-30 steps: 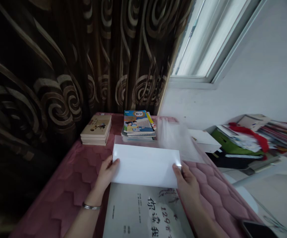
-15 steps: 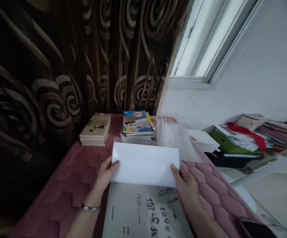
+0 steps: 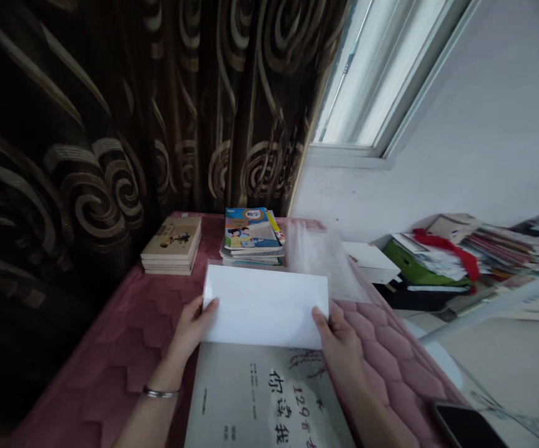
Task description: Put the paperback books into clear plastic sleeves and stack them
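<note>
A blank white sheet (image 3: pixel 265 305) with a thin clear film edge along its top spans the space between my two hands. My left hand (image 3: pixel 194 320) pinches its left end, thumb on the front face; a silver bangle circles that wrist. At the right end, my right hand (image 3: pixel 339 333) grips it the same way. Below the sheet lies a large pale book (image 3: pixel 232 392) with Chinese characters and a plum-branch print, turned sideways. The sheet overlaps the book's far edge; whether they touch cannot be told.
Tan books (image 3: pixel 172 244) are stacked at the back left of the pink quilted cover (image 3: pixel 133 336), beside colourful textbooks (image 3: pixel 250 230). Clear plastic film (image 3: pixel 316 255) lies right of them. A phone (image 3: pixel 467 426) rests at the front right. Beyond are a white box (image 3: pixel 372 261) and piled papers (image 3: pixel 441 258).
The whole view has shifted slightly, so everything sits a little further left. Both hands keep their hold on the white sheet, which stays at nearly the same place over the book.
</note>
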Available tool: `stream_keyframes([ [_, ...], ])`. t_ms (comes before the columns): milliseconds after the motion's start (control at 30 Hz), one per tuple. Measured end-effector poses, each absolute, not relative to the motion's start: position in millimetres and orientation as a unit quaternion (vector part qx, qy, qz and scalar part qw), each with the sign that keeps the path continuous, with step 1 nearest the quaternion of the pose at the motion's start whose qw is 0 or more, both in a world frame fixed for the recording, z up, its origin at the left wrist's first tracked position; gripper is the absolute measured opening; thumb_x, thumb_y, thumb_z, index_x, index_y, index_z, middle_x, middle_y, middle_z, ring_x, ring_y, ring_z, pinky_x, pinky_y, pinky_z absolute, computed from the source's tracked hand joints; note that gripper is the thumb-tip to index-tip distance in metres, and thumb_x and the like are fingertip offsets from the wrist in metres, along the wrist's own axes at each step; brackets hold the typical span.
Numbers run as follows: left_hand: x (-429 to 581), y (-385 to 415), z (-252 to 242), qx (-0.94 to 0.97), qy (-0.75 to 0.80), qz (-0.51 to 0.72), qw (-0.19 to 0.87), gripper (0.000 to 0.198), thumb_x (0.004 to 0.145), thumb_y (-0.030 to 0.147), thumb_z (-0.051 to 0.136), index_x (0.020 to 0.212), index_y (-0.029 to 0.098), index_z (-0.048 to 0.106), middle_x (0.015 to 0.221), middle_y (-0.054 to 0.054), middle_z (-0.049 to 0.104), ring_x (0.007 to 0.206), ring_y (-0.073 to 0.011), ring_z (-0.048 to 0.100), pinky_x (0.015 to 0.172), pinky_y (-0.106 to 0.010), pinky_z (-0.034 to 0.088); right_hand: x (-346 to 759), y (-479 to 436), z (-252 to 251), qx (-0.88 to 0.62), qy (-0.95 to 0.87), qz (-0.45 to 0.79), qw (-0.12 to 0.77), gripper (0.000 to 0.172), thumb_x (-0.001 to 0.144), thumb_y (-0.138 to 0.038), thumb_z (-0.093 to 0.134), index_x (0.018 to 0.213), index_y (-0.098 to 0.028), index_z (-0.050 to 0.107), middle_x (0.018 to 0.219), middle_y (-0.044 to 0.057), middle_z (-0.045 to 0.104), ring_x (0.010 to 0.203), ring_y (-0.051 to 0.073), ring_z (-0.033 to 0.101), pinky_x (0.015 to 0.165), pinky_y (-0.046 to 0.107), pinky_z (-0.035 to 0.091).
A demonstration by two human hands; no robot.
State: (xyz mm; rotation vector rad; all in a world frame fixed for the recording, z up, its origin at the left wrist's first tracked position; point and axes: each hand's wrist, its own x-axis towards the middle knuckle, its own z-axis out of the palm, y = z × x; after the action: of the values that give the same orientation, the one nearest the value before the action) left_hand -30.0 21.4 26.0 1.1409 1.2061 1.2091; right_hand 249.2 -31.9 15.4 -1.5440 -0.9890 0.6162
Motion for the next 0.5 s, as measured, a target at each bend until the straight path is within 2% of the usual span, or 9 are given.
stream_keyframes([
  [167, -34, 22, 27, 0.480, 0.472, 0.492, 0.552, 0.050, 0.058, 0.053, 0.077, 0.087, 0.014, 0.068, 0.079, -0.004, 0.071, 0.067, -0.0167, 0.059, 0.060, -0.024, 0.045, 249, -33, 17, -0.665, -0.413, 0.258, 0.567, 0.044, 0.073, -0.060, 0.061, 0.084, -0.018, 0.068, 0.067, 0.002, 0.066, 0.061, 0.020, 0.056, 0.050, 0.028, 0.043],
  [367, -34, 22, 28, 0.512, 0.503, 0.480, 0.504, 0.043, 0.059, 0.054, 0.074, 0.073, 0.014, 0.065, 0.064, 0.000, 0.064, 0.059, -0.0133, 0.053, 0.054, -0.021, 0.039, 254, -32, 5, -0.586, -0.392, 0.349, 0.618, 0.039, 0.071, -0.051, 0.070, 0.094, -0.019, 0.069, 0.079, 0.003, 0.069, 0.074, 0.022, 0.060, 0.057, 0.029, 0.048],
  [500, -36, 21, 29, 0.510, 0.498, 0.472, 0.519, 0.044, 0.059, 0.055, 0.074, 0.073, 0.014, 0.065, 0.063, 0.000, 0.064, 0.057, -0.0127, 0.051, 0.053, -0.022, 0.039, 255, -31, 5, -0.595, -0.406, 0.336, 0.606, 0.042, 0.072, -0.053, 0.068, 0.094, -0.017, 0.069, 0.075, 0.003, 0.068, 0.068, 0.021, 0.059, 0.055, 0.029, 0.047],
])
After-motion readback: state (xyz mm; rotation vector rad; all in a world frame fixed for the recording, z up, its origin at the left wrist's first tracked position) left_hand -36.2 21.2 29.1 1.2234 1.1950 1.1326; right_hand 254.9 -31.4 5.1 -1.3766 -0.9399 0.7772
